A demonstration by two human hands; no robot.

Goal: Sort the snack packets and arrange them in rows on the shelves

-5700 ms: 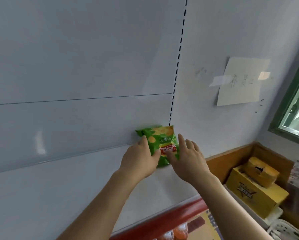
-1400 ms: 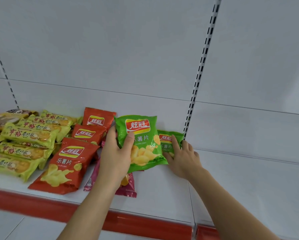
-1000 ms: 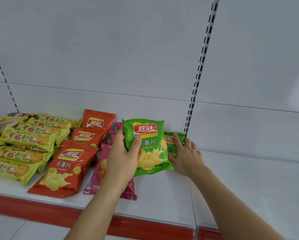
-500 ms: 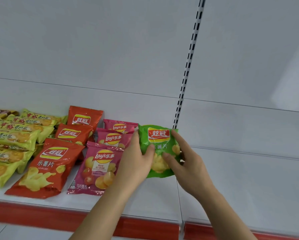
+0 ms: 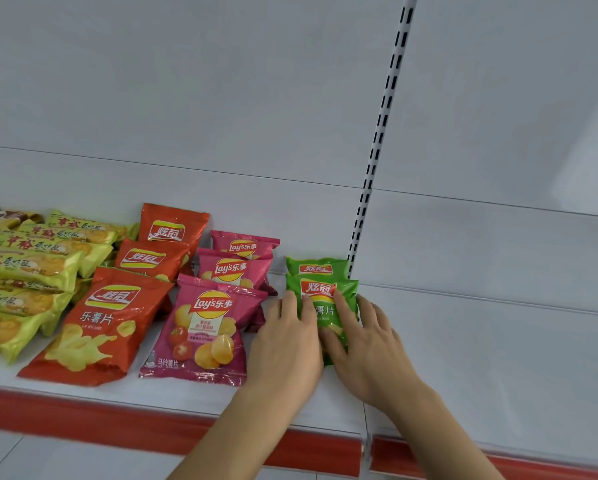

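Nearest the camera runs the red front edge strip (image 5: pixel 83 415) of the white shelf (image 5: pixel 481 358). Just behind it, both hands lie on the front green chip packet (image 5: pixel 325 308), which rests flat on the shelf by the slotted upright (image 5: pixel 377 140). The left hand (image 5: pixel 287 348) rests against the packet's left side with fingers nearly straight and relaxed, gripping nothing. The right hand (image 5: pixel 363 344) lies over the packet's right half, fingers extended and spread, pressing down rather than curling round it. Behind this packet, touching it and close to the back panel, lies a second green chip packet (image 5: pixel 318 266). To the left, a row of three pink Lay's packets (image 5: pixel 207 327) runs from front to back, each overlapping the next. Left again is a like row of three red chip packets (image 5: pixel 100 323). Toward the shelf's left end lie stacked yellow-green biscuit packets (image 5: pixel 24 268).
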